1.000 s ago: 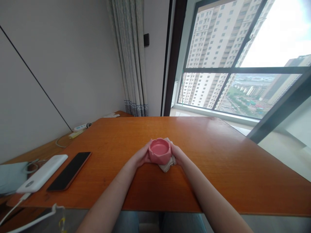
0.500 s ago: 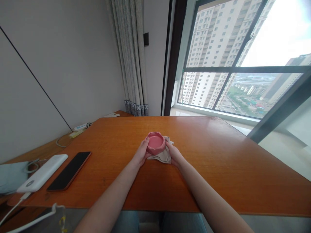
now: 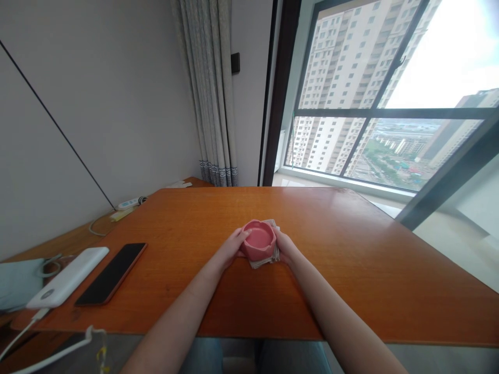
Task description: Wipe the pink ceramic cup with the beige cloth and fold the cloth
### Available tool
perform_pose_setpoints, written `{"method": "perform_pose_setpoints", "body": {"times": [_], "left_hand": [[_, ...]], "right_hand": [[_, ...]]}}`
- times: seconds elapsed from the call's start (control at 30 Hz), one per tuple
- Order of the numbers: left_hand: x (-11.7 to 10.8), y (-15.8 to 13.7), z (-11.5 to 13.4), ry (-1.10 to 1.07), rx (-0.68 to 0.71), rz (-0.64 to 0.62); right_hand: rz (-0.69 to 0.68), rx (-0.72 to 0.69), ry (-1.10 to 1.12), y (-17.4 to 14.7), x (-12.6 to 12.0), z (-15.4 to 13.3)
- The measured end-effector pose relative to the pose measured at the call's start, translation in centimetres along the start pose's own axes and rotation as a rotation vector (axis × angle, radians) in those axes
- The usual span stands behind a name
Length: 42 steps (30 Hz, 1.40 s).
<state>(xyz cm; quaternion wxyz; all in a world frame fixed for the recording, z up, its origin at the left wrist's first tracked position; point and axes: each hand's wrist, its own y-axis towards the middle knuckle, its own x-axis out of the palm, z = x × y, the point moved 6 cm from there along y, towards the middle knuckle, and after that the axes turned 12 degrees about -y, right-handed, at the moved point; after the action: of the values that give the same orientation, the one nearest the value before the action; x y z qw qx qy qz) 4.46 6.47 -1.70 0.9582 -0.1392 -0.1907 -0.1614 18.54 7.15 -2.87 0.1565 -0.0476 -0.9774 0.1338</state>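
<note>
A shallow pink ashtray (image 3: 259, 240) with angular sides and a notched rim is held between my two hands over the middle of the table. My left hand (image 3: 233, 245) is closed on its left side, the thumb over the rim. A folded greyish-beige cloth (image 3: 268, 262) lies against the ashtray's underside and right side. On that side my right hand (image 3: 286, 245) is closed on the cloth, pressing it to the ashtray. The fingers beneath are hidden.
At the left of the brown wooden table (image 3: 331, 291) lie a black-screened phone (image 3: 112, 274) and a white power bank (image 3: 68, 278) with a cable. A power strip (image 3: 129, 203) sits by the wall. A curtain (image 3: 214, 104) and a window stand beyond the table.
The ashtray has come slightly nearer and to the right. More of the cloth is now tucked under and behind it, and my hands have shifted with it.
</note>
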Motion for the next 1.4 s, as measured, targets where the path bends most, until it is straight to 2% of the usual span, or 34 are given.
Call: {"method": "perform_pose_setpoints", "body": {"times": [0.1, 0.3, 0.53, 0.7, 0.87, 0.9, 0.97, 1.07, 1.13, 1.17, 1.23, 1.3, 1.4], "left_hand": [[-0.2, 0.3, 0.1, -0.054, 0.071, 0.082], [-1.9, 0.9, 0.1, -0.225, 0.144, 0.285], [-2.6, 1.2, 0.5, -0.267, 0.188, 0.316], [-3.0, 0.9, 0.9, -0.209, 0.255, 0.396], [-2.9, 1.2, 0.8, -0.348, 0.210, 0.308], [-2.8, 1.3, 0.7, -0.367, 0.190, 0.286], [-2.8, 1.5, 0.4, -0.370, 0.158, 0.262], [-2.7, 1.6, 0.1, -0.321, 0.142, 0.253], [-2.6, 1.5, 0.0, -0.282, 0.143, 0.249], [-2.5, 1.5, 0.0, -0.264, 0.145, 0.243], [-2.2, 1.4, 0.1, -0.227, 0.152, 0.226], [-1.8, 1.2, 0.2, -0.188, 0.155, 0.200], [-1.3, 1.0, 0.3, -0.138, 0.159, 0.160]], "right_hand": [[-0.027, 0.106, 0.114, 0.0, 0.4, 0.6], [-0.062, 0.221, 0.222, -0.4, 1.3, 1.5], [-0.157, 0.210, 0.196, -1.3, 2.2, 1.2], [-0.340, 0.277, -0.002, -2.5, 2.9, 1.3], [-0.394, 0.308, -0.397, -2.6, 1.5, 1.4], [-0.389, 0.292, -0.523, -2.5, 1.0, 1.2], [-0.291, 0.228, -0.817, -1.9, -0.4, 0.4], [0.064, 0.001, -1.164, -0.9, -2.5, -2.2], [0.230, -0.221, -1.177, -0.8, -2.7, -3.8], [0.247, -0.320, -1.122, -0.9, -2.4, -4.3], [0.144, -0.398, -0.926, -1.0, -1.5, -4.2], [0.028, -0.372, -0.763, -1.1, -0.6, -3.7], [-0.013, -0.329, -0.772, -1.3, -0.2, -3.2]]}}
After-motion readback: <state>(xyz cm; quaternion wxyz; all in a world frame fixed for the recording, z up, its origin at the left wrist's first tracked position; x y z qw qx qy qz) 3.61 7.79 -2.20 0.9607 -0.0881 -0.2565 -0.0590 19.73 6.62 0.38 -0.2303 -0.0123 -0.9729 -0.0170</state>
